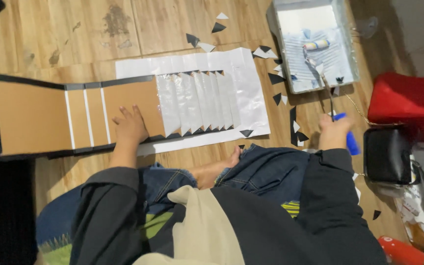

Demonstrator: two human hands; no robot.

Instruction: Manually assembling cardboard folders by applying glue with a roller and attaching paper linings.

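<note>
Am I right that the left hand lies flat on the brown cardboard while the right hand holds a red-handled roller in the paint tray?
Not quite: the head view shows the roller handle is blue, not red. The left hand does lie flat on the brown cardboard, and the right hand holds the roller, whose head sits in the paint tray.

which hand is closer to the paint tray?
Right. The right hand holds a blue-handled roller just below the paint tray; the left hand rests flat on the brown cardboard, far left of it.
</note>
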